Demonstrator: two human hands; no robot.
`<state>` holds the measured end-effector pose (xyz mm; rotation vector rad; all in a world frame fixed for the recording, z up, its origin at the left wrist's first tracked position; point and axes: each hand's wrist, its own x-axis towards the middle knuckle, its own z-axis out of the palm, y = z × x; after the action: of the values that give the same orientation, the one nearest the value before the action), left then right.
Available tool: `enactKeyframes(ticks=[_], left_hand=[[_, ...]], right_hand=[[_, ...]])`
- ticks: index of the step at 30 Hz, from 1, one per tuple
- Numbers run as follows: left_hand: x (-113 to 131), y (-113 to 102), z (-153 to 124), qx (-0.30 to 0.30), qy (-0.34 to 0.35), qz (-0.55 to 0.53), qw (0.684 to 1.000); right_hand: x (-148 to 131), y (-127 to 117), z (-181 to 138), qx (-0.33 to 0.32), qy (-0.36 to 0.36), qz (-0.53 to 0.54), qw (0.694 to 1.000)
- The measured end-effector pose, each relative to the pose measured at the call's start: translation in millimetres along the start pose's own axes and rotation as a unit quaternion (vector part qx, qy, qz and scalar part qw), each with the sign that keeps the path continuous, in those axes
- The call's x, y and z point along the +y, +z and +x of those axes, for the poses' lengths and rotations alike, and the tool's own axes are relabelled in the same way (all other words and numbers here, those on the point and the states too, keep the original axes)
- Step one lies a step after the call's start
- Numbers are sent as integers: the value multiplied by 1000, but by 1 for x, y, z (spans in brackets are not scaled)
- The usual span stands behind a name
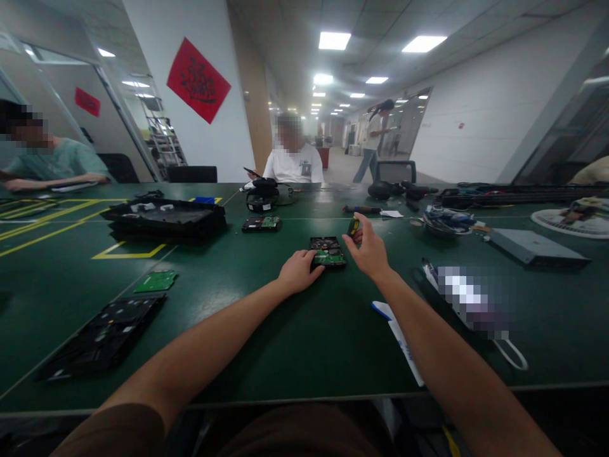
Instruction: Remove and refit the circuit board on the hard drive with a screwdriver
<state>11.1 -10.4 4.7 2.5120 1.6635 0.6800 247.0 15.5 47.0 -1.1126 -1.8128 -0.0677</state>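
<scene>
A hard drive [327, 250] lies circuit-board side up on the green table [295, 343] in front of me. My left hand [299, 270] rests on its near left corner, fingers curled against it. My right hand [367, 250] hovers just right of the drive, closed round a small screwdriver [353, 226] with a black and yellow handle, held upright.
A second hard drive [261, 223] lies further back. Black trays [164, 219] are stacked at left, with a loose green circuit board [156, 281] and a black tray [102, 336] nearer. Tools, cables and a grey box [530, 246] lie at right. Other people sit at the far side.
</scene>
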Motion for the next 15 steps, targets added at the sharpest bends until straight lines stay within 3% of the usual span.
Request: enactKeyframes(ticks=[15], left_hand=[[0, 1, 0, -1, -6, 2, 1000]], right_hand=[[0, 1, 0, -20, -6, 21, 1000]])
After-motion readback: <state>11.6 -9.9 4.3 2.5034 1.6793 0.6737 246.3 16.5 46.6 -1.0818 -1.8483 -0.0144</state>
